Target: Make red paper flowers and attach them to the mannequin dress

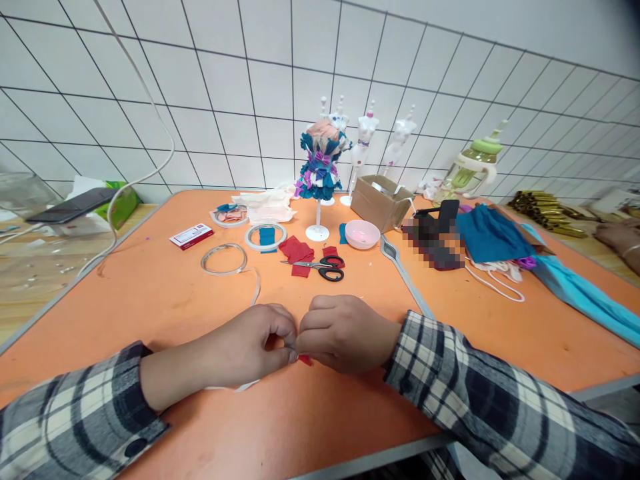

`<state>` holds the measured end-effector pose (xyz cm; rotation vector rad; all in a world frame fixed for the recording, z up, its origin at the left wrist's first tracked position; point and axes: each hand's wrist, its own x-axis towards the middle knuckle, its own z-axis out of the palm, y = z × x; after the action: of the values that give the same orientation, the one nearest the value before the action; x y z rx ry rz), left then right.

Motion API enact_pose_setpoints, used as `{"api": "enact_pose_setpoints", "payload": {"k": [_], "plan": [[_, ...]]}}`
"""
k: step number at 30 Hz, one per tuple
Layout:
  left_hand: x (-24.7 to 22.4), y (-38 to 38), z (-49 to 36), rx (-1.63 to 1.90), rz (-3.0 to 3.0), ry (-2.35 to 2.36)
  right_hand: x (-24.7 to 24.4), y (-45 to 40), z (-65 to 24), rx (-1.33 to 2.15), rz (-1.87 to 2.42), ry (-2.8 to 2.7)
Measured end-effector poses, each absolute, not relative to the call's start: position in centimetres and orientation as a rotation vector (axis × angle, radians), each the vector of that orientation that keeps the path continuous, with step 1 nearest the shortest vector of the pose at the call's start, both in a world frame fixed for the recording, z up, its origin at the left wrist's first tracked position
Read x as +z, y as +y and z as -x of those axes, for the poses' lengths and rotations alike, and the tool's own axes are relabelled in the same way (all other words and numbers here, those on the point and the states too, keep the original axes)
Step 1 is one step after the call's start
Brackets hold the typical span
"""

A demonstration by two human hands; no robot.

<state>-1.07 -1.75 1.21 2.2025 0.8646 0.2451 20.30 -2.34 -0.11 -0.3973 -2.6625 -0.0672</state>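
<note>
Both hands meet low over the near middle of the table. My left hand (265, 337) is closed in a pinch, thumb and forefinger together. Against its fingertips, my right hand (345, 331) is curled with its fingers closed. A small red piece of crepe paper (305, 360) pokes out between and below the fingertips; the rest is hidden by my hands. A thin white strip (257, 287) runs from a tape roll (224, 259) towards my left hand. Beyond the hands lie black-handled scissors (327, 267), resting partly on crumpled red crepe paper (297, 253).
A small dress form (320, 167) in blue and purple ruffles stands at the back. Around it are a pink bowl (363, 235), a cardboard box (380, 200), another tape roll (266, 237) and a red-and-white small box (191, 236). Blue crepe paper (487, 233) lies right.
</note>
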Motion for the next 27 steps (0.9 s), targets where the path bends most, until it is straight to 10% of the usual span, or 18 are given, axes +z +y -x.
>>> {"api": "enact_pose_setpoints", "payload": {"k": [9,27], "plan": [[0.9,-1.6,0.6,0.407,-2.144,1.028,0.4,-2.8,-20.5,-0.272,0.402,-2.627],[1.4,-1.0,1.4,0.741,-2.492,0.840,0.5,-2.0,-20.0,1.172,1.094,-1.925]]}}
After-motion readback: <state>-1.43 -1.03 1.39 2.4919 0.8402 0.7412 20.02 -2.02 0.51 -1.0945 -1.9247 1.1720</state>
